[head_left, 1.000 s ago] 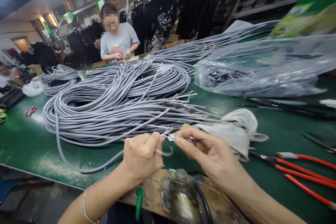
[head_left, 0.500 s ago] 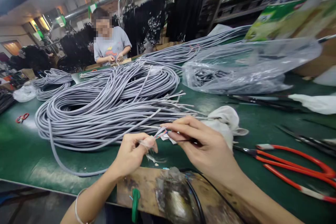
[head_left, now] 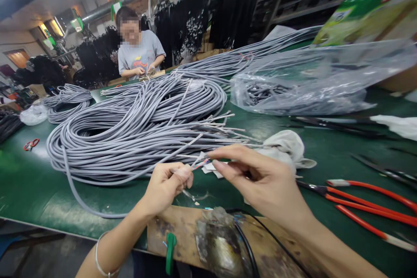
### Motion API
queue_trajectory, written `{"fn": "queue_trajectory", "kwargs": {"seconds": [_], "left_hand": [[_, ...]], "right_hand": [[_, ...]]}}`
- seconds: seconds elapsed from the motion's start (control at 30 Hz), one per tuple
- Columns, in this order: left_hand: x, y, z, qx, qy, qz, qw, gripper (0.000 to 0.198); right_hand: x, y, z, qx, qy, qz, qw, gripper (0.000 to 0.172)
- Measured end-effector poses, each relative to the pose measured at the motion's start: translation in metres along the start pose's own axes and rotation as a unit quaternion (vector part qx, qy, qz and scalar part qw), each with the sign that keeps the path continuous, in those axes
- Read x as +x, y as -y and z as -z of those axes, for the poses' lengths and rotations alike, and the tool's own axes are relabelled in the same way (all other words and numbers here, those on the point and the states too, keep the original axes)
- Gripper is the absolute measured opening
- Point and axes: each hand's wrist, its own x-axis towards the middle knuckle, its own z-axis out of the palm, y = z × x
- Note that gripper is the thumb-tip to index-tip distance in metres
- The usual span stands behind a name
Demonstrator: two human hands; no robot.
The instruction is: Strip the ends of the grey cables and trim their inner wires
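Note:
My left hand is closed around the stripped end of a grey cable, whose tail curves out to the left under my wrist. Thin coloured wires, red and blue among them, stick out past my left fingertips. Beside them a whitish piece of wrapping stands up from the end. My right hand is at the wires' tips, with its index finger by the wrapping and the thumb apart below. Wispy clear strands hang under my left fingers.
Grey cables lie coiled in a large bundle. To the right are a clear plastic bag, a white cloth and red-handled pliers. A stained wooden board is in front. A person works across the table.
My right thumb and index finger have spread apart at the wire tips, where they were closer together before. My left hand keeps its grip. The view has shifted slightly.

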Motion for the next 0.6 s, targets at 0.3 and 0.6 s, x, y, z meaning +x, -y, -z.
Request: {"fn": "queue_trajectory", "kwargs": {"seconds": [0.3,0.6], "left_hand": [[0.002,0.001,-0.003,-0.054,0.032,0.054,0.997,0.051],[0.003,0.005,-0.006,-0.030,-0.014,0.010,0.999,0.049]], "right_hand": [[-0.004,0.003,-0.002,0.031,-0.018,-0.059,0.998,0.010],[-0.004,-0.002,-0.005,0.058,-0.016,-0.113,0.992,0.026]]}}
